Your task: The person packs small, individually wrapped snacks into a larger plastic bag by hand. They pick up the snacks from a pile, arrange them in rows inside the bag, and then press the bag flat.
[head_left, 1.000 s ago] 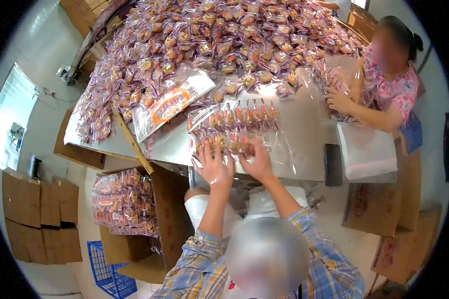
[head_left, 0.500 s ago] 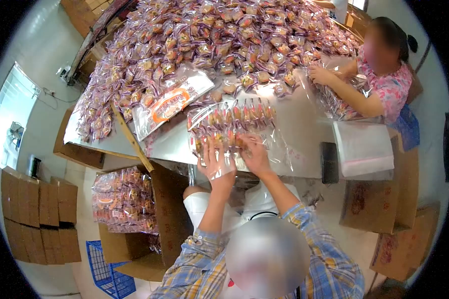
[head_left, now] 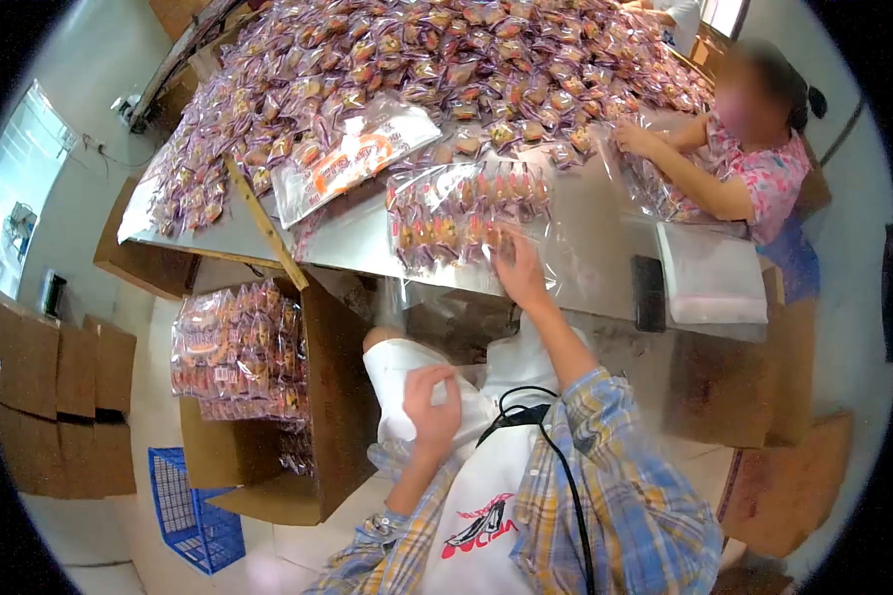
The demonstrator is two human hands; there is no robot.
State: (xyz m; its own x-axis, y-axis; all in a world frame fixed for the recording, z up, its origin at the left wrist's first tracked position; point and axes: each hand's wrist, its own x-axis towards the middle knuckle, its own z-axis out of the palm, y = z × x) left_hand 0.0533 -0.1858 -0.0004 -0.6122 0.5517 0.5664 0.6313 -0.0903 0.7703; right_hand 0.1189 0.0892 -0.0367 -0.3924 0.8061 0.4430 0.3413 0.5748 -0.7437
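A clear bag (head_left: 471,208) lies flat on the table, with small wrapped cakes inside it in two rows. My right hand (head_left: 519,268) is at the bag's lower right part, its bent fingers gripping the plastic beside the end of the lower row. Over my lap, away from the table edge, is my left hand (head_left: 433,405). Its fingers are curled together, and what they hold, if anything, is too faint to tell. Above the filled bag, to the left, lies a printed bag (head_left: 357,159) in orange and white.
A heap of wrapped cakes (head_left: 446,79) covers the back of the table (head_left: 590,268). Right: a black phone (head_left: 649,294), a stack of clear bags (head_left: 712,273) and a co-worker (head_left: 754,169) handling a bag. Lower left: an open carton (head_left: 342,397), filled bags (head_left: 238,342) and a blue crate (head_left: 193,511).
My left hand has left the bag and moved down to my lap, its fingers now curled. My right hand stays at the bag's right part. The view has shifted slightly.
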